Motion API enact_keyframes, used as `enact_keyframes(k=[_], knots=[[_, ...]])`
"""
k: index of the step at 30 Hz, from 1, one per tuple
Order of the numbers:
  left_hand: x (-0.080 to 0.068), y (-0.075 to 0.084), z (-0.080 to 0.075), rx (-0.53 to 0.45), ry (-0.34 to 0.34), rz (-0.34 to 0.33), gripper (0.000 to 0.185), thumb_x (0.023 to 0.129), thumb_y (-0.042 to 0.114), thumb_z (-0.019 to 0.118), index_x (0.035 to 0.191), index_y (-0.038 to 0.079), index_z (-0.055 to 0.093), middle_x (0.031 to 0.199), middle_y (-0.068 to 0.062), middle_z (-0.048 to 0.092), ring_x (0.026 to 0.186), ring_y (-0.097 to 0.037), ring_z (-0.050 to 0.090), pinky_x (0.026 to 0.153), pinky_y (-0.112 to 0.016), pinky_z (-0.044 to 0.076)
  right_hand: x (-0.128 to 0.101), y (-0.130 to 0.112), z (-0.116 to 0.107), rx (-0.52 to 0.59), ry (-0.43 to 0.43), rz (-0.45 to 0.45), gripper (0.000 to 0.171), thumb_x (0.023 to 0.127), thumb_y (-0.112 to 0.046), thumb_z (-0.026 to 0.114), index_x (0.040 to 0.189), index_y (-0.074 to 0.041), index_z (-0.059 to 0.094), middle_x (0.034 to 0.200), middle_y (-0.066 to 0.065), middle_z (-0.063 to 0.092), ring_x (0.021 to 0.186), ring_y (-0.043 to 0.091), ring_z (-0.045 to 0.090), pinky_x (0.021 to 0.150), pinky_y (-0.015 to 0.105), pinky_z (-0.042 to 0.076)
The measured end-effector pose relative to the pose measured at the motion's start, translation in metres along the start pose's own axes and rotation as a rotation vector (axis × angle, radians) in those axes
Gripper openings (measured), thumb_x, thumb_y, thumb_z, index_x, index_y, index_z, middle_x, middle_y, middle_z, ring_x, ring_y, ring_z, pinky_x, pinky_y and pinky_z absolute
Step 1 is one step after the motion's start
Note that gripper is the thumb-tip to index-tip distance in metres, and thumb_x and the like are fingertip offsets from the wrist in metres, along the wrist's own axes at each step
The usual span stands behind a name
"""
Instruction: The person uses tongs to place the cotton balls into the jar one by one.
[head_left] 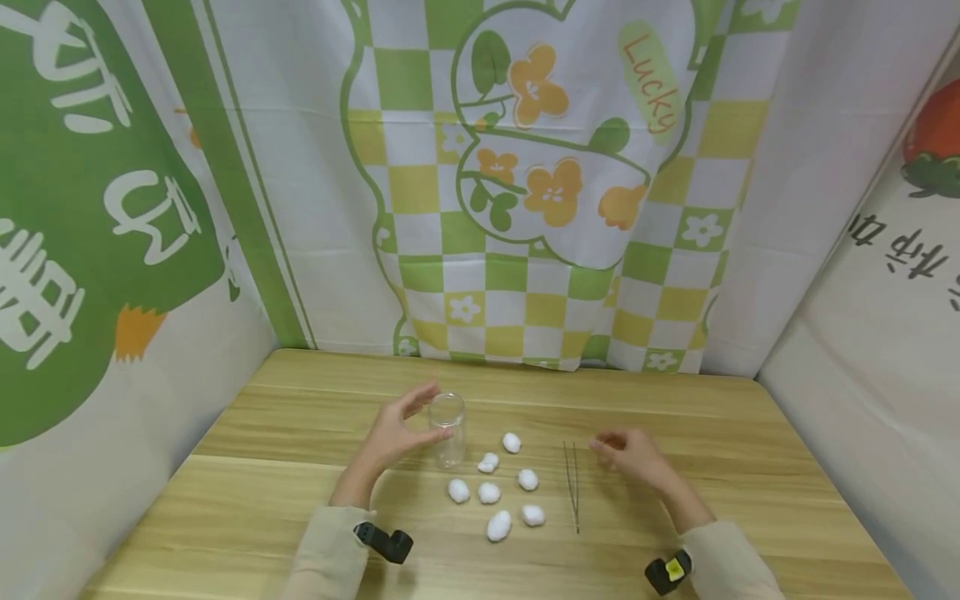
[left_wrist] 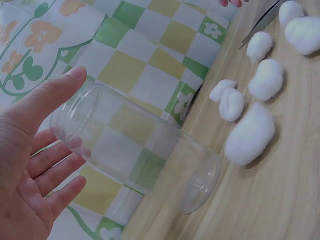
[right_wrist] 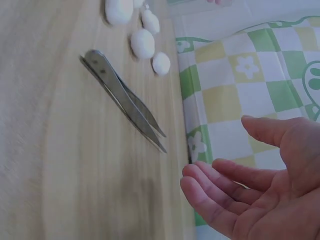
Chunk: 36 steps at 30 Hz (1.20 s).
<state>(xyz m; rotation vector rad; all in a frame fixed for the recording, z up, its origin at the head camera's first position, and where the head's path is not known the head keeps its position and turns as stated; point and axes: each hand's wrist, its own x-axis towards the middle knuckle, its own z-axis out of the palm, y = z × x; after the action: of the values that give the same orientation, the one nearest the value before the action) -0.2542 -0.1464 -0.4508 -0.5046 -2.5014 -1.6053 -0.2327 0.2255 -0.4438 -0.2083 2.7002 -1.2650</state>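
A clear empty jar [head_left: 448, 429] [left_wrist: 140, 145] stands upright on the wooden table [head_left: 285, 433]. My left hand [head_left: 435, 412] [left_wrist: 75, 120] is spread around the jar's upper part, thumb at its rim and the other fingers straight, not clasping it. Several white cotton balls [head_left: 489, 493] [left_wrist: 250, 134] [right_wrist: 142, 42] lie loose just right of the jar. Metal tweezers [head_left: 572, 487] [right_wrist: 125, 100] lie flat to the right of the cotton. My right hand [head_left: 611, 446] [right_wrist: 220, 150] hovers just right of the tweezers' far tips, fingers loosely curled and holding nothing.
A green, yellow and white checked cloth [head_left: 525, 250] hangs along the table's far edge, and printed cloth walls close off the left and right sides. Black wrist cameras [head_left: 386, 542] sit on both sleeves near the front edge.
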Motion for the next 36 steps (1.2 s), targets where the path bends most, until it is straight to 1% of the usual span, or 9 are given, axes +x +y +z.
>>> enact_keyframes(k=[6, 11, 14, 15, 18, 23, 27, 31, 36], knots=[[-0.001, -0.007, 0.005, -0.037, 0.005, -0.042, 0.079, 0.073, 0.017, 0.084, 0.14, 0.0, 0.045, 0.141, -0.021, 0.054, 0.131, -0.039, 0.052, 0.114, -0.051, 0.04, -0.005, 0.004, 0.009, 0.153, -0.084, 0.066, 0.041, 0.097, -0.018, 0.057, 0.118, 0.018, 0.054, 0.093, 0.021, 0.067, 0.079, 0.015, 0.065, 0.071, 0.033, 0.062], [-0.001, -0.013, 0.011, -0.074, -0.007, -0.11, 0.082, 0.073, 0.018, 0.084, 0.142, 0.003, 0.043, 0.141, -0.021, 0.053, 0.133, -0.04, 0.049, 0.116, -0.051, 0.038, -0.008, 0.008, 0.016, 0.24, -0.156, 0.062, 0.041, 0.098, -0.014, 0.054, 0.117, 0.022, 0.052, 0.085, 0.01, 0.065, 0.073, 0.009, 0.06, 0.064, 0.025, 0.058], [-0.002, -0.014, 0.014, -0.097, -0.015, -0.14, 0.083, 0.074, 0.018, 0.083, 0.144, 0.005, 0.042, 0.142, -0.021, 0.052, 0.135, -0.04, 0.047, 0.118, -0.05, 0.036, -0.008, 0.011, 0.02, 0.29, -0.181, 0.06, 0.041, 0.098, -0.011, 0.053, 0.117, 0.024, 0.051, 0.083, 0.009, 0.067, 0.07, 0.008, 0.061, 0.062, 0.022, 0.057], [-0.003, -0.014, 0.015, -0.101, -0.017, -0.14, 0.082, 0.074, 0.018, 0.083, 0.144, 0.005, 0.041, 0.142, -0.021, 0.052, 0.136, -0.04, 0.046, 0.118, -0.05, 0.035, -0.008, 0.012, 0.021, 0.305, -0.185, 0.06, 0.04, 0.098, -0.01, 0.053, 0.117, 0.025, 0.051, 0.083, 0.01, 0.068, 0.069, 0.008, 0.061, 0.062, 0.022, 0.058], [-0.003, -0.014, 0.017, -0.107, -0.013, -0.127, 0.081, 0.075, 0.016, 0.082, 0.144, 0.004, 0.041, 0.141, -0.022, 0.052, 0.136, -0.04, 0.046, 0.118, -0.05, 0.035, -0.009, 0.013, 0.024, 0.333, -0.173, 0.082, 0.039, 0.097, -0.009, 0.053, 0.115, 0.025, 0.052, 0.083, 0.011, 0.069, 0.068, 0.007, 0.064, 0.063, 0.022, 0.06], [-0.002, -0.016, 0.022, -0.123, -0.002, -0.125, 0.079, 0.075, 0.015, 0.082, 0.143, 0.004, 0.042, 0.14, -0.022, 0.054, 0.135, -0.04, 0.047, 0.118, -0.051, 0.036, -0.011, 0.013, 0.03, 0.427, -0.162, 0.175, 0.036, 0.095, -0.007, 0.056, 0.114, 0.024, 0.051, 0.081, 0.007, 0.066, 0.067, 0.009, 0.064, 0.064, 0.022, 0.061], [-0.003, -0.016, 0.024, -0.134, 0.004, -0.13, 0.076, 0.075, 0.016, 0.082, 0.141, 0.005, 0.044, 0.14, -0.019, 0.055, 0.136, -0.039, 0.047, 0.118, -0.051, 0.035, -0.012, 0.015, 0.036, 0.428, -0.135, 0.227, 0.032, 0.09, -0.006, 0.061, 0.108, 0.02, 0.055, 0.075, 0.003, 0.064, 0.063, 0.009, 0.063, 0.06, 0.022, 0.06], [-0.003, -0.018, 0.026, -0.143, 0.009, -0.121, 0.074, 0.076, 0.015, 0.081, 0.14, 0.004, 0.046, 0.14, -0.018, 0.055, 0.136, -0.038, 0.047, 0.118, -0.051, 0.035, -0.011, 0.016, 0.043, 0.436, -0.059, 0.302, 0.025, 0.084, -0.005, 0.07, 0.098, 0.013, 0.061, 0.066, 0.001, 0.063, 0.057, 0.008, 0.06, 0.055, 0.021, 0.059], [-0.002, -0.021, 0.029, -0.152, 0.025, -0.152, 0.073, 0.076, 0.014, 0.081, 0.14, 0.004, 0.047, 0.14, -0.019, 0.055, 0.136, -0.037, 0.047, 0.118, -0.049, 0.036, -0.006, 0.013, 0.051, 0.439, 0.064, 0.386, 0.019, 0.075, -0.001, 0.077, 0.084, 0.007, 0.063, 0.053, 0.0, 0.058, 0.045, 0.006, 0.056, 0.045, 0.018, 0.055]])
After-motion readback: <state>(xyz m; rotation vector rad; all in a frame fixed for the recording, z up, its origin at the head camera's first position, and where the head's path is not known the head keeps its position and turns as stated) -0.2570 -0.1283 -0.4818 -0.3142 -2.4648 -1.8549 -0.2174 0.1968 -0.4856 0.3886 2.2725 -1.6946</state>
